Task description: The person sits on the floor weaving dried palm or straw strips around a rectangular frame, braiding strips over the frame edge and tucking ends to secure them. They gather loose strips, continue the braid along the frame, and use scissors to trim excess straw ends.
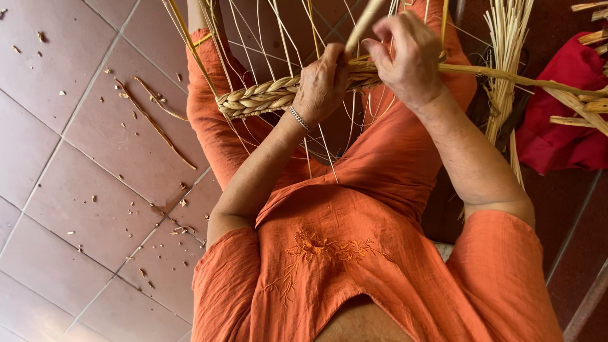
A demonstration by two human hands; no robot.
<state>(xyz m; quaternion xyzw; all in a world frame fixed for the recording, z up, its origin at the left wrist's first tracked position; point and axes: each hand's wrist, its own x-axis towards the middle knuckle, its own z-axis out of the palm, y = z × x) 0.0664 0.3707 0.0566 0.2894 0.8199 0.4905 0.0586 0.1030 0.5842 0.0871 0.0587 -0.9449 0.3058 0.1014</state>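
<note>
A thick braid of pale straw [256, 98] runs across my lap over thin upright cane strands [278, 31]. My left hand [323, 82], with a silver bracelet on the wrist, grips the braid at its working end. My right hand [408, 54] is closed on straw strands just right of it, pinching one that sticks upward [364, 25]. A long straw strand [506, 77] leads off to the right from under my right hand. I wear orange clothes.
A bundle of loose straw [506, 57] stands at the right beside a red cloth [563, 120]. Flat cane pieces [582, 104] lie over the cloth. Straw scraps [152, 120] litter the reddish tiled floor [76, 158] at the left.
</note>
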